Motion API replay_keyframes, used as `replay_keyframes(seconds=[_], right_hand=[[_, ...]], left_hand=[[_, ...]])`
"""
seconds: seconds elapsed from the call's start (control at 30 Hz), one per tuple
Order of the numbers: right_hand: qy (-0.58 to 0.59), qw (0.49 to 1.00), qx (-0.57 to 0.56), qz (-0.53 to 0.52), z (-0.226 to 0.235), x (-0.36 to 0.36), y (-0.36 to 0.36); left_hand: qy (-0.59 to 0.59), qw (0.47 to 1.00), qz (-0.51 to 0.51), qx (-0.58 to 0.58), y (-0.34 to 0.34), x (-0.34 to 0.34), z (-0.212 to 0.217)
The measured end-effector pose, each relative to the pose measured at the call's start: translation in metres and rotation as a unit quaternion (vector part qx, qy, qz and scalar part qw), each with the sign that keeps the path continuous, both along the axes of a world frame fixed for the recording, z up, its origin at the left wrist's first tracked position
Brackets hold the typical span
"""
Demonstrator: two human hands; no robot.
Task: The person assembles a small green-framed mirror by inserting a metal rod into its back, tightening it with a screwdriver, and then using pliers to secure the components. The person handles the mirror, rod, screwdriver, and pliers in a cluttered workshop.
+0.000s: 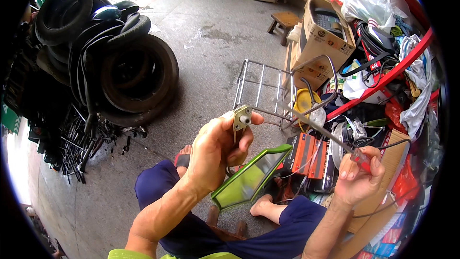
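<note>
My left hand (211, 148) is closed around a small pale metal bracket (238, 125), held up in front of me. A short round post and screw heads show on the bracket's face. In my right hand (357, 177) is a screwdriver (330, 135) with a red handle and a long thin shaft. Its shaft slants up and left, and the blurred tip ends to the right of the bracket, apart from it. Below my left hand, a green-framed panel (249, 180) lies tilted between my legs. What holds the panel up is hidden.
A metal rack (261, 86) stands ahead, beside a yellow round container (304, 100). Tyres (167, 74) and scattered tools (91, 144) lie at left. At right are a cardboard box (321, 38), orange-and-black boxes (306, 156), bags, cables and a red frame (388, 79). A wooden stool (286, 19) stands farther back.
</note>
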State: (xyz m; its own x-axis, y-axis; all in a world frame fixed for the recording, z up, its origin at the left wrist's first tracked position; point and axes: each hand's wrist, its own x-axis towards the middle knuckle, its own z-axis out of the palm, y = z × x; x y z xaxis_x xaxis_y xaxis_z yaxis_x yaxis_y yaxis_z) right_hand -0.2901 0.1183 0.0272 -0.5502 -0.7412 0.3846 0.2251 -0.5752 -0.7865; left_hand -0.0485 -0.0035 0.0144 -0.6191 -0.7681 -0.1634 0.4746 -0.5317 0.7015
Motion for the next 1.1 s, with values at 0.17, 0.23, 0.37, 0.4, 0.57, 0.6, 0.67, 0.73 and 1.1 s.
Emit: replay_keyframes(seconds=[0.17,0.23,0.37,0.4,0.57,0.6,0.67,0.73,1.1], right_hand=[[-0.003,1.0,0.011,-0.001,0.002,0.008,0.004],[-0.013,1.0,0.015,-0.011,0.002,0.01,0.004],[-0.002,1.0,0.004,0.01,0.003,0.013,0.004],[0.02,1.0,0.007,0.005,0.003,0.014,0.004],[0.07,0.997,0.007,0.015,0.003,0.013,0.005],[0.069,0.998,0.011,0.006,0.003,0.014,0.005],[0.068,0.997,0.018,-0.013,0.002,0.016,0.004],[0.079,0.997,0.02,-0.006,0.004,0.016,0.005],[0.114,0.99,0.05,0.062,0.01,0.021,0.004]], left_hand=[[-0.034,0.998,0.03,-0.054,0.003,0.003,0.006],[-0.051,0.996,0.034,-0.07,0.002,0.002,0.006],[-0.055,0.994,0.046,-0.08,0.003,0.0,0.003],[-0.055,0.994,0.047,-0.077,0.003,-0.001,0.002],[-0.074,0.993,0.053,-0.079,0.005,-0.004,0.008],[-0.083,0.992,0.056,-0.078,0.005,-0.004,0.01],[-0.098,0.988,0.064,-0.106,0.005,-0.002,0.008],[-0.116,0.982,0.077,-0.131,0.005,-0.001,0.007],[-0.178,0.942,0.206,-0.196,0.009,-0.001,0.009]])
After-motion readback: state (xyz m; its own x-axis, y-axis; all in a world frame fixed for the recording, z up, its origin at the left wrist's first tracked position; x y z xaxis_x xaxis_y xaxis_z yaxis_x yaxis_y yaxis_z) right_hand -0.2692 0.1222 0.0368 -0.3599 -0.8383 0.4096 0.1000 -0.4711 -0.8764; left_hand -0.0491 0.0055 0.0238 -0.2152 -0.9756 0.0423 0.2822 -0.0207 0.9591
